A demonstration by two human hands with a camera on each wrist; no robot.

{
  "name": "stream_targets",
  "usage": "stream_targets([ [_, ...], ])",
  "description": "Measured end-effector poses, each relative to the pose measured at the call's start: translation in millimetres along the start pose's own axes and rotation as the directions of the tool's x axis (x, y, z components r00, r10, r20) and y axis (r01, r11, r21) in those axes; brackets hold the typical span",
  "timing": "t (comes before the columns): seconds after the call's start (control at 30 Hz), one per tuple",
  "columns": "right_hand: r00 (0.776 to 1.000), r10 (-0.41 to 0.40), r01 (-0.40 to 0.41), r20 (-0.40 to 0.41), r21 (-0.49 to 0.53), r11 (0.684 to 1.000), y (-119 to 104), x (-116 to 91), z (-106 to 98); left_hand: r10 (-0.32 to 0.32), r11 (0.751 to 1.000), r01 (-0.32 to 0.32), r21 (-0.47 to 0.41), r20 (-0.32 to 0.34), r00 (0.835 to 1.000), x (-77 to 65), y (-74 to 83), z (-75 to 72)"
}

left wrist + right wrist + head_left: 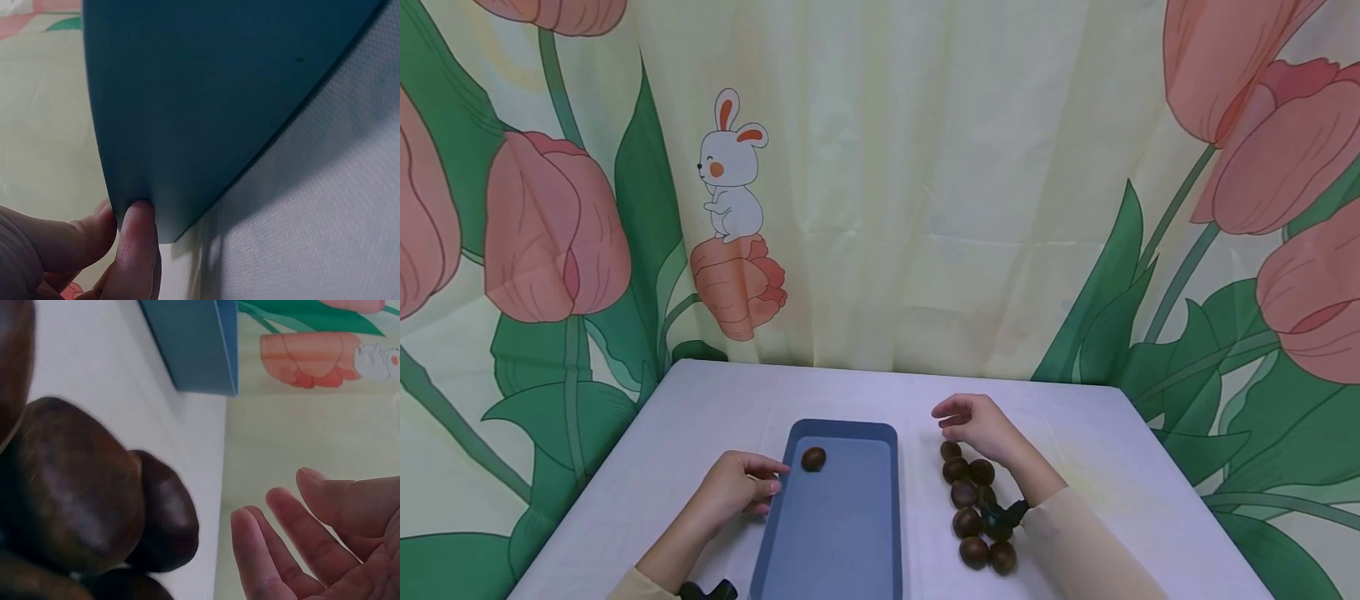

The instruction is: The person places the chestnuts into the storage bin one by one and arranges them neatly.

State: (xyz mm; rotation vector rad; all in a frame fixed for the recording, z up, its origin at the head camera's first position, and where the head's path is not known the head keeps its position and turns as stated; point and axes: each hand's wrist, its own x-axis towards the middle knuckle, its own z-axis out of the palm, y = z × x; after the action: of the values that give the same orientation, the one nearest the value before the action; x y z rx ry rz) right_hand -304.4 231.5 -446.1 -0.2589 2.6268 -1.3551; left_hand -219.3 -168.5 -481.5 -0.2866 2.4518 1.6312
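A blue-grey tray [842, 517] lies on the table with one chestnut [813, 458] near its far left corner. My left hand [737, 487] pinches the tray's left rim, and in the left wrist view a fingertip [139, 219] presses the outer wall. Right of the tray, several glossy brown chestnuts [967, 522] lie in a loose double row running away from me. Over the far end of this row is my right hand [976, 423], its fingers loosely spread and holding nothing. Close chestnuts [81, 481] fill the left of the right wrist view, apart from the fingers [256, 550].
A white cloth [1097, 467] covers the table. Behind it hangs a pale curtain [910, 192] printed with tulips and a rabbit. A black wrist device [1003, 517] on the right arm hides part of the chestnut row.
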Motion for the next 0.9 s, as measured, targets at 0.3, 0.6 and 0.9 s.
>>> stream_targets([
  [0.3, 1.0, 0.008, -0.008, 0.002, -0.042, 0.999, 18, -2, -7, 0.001, 1.0, -0.001, 0.009, 0.001, 1.0, -0.2, 0.0, 0.2],
  [0.6, 0.997, 0.077, -0.075, 0.018, -0.074, 0.994, 21, -4, -8, 0.002, 1.0, -0.002, 0.006, -0.005, 1.0, 0.1, -0.7, 0.3],
  [0.9, 0.997, 0.056, -0.049, 0.054, -0.122, 0.991, 13, -5, -19, 0.005, 1.0, -0.005, -0.003, 0.003, 1.0, 0.3, -1.1, -0.4],
])
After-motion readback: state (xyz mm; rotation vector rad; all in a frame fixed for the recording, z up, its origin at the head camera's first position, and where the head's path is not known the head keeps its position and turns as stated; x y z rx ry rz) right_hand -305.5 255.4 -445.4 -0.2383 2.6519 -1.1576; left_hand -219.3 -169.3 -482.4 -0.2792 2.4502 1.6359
